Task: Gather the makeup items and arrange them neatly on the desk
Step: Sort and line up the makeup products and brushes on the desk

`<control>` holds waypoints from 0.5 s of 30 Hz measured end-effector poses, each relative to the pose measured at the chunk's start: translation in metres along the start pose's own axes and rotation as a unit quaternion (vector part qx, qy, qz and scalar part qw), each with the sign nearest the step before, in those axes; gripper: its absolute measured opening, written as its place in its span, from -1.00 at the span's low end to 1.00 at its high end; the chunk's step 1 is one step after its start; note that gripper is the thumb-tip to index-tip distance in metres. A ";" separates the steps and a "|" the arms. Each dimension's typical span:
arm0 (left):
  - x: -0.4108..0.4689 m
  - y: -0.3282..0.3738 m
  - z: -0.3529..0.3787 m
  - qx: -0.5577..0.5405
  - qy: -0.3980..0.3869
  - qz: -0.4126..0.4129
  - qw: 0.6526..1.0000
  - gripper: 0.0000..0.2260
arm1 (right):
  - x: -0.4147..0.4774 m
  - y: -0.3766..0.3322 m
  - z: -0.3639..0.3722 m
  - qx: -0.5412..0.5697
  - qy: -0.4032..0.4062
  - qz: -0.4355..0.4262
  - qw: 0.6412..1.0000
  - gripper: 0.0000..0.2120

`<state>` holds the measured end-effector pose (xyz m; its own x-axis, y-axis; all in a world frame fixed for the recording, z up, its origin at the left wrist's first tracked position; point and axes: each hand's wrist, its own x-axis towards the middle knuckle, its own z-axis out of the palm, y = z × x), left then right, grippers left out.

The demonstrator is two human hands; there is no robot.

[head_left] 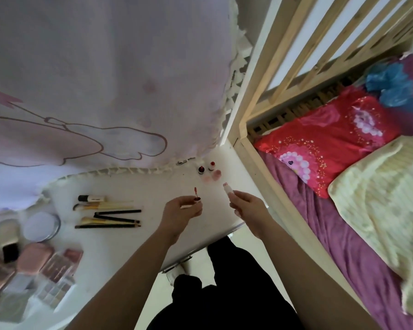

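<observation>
Left hand (183, 210) pinches lip-gloss wand (195, 192) by its cap, right hand (247, 207) grips open tube (228, 191) above white desk (138, 184): likely light, rigid, slick; hold mid-barrel, avoid wet tip.

Soft, rather dim daylight fills the room, brightest on the white wall behind the bed rails (293, 46). The pale curtain (105, 67) and the desk (134, 186) are evenly lit, with only faint shadows. The wide lens bends the edges, and the palettes (55, 270) at lower left are smeared and out of focus.
</observation>
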<state>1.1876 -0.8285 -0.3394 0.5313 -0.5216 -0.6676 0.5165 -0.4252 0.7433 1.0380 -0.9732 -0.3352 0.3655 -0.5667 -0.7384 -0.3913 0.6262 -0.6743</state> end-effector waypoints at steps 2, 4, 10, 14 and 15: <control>0.007 -0.003 0.011 0.084 0.044 0.025 0.995 -0.85 | 0.010 0.001 -0.003 -0.013 -0.003 -0.007 1.000 -0.63; 0.018 -0.007 0.022 0.138 0.071 0.051 0.987 -0.85 | 0.023 0.004 -0.007 -0.058 -0.012 -0.008 0.998 -0.62; 0.042 -0.019 0.049 0.241 0.095 0.093 0.961 -0.87 | 0.046 0.009 -0.014 -0.204 0.020 -0.066 0.977 -0.76; 0.053 -0.023 0.063 0.255 0.120 0.089 0.955 -0.86 | 0.053 0.005 -0.015 -0.260 0.046 -0.147 0.953 -0.79; 0.055 -0.023 0.065 0.259 0.131 0.086 0.953 -0.86 | 0.055 0.004 -0.013 -0.273 0.049 -0.161 0.947 -0.78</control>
<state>1.1615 -0.8957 -0.3904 0.7625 -0.4423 -0.4722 0.0424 -0.6941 0.7187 1.0456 -1.0096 -0.3787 0.4709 -0.7450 -0.4725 -0.6611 0.0566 -0.7482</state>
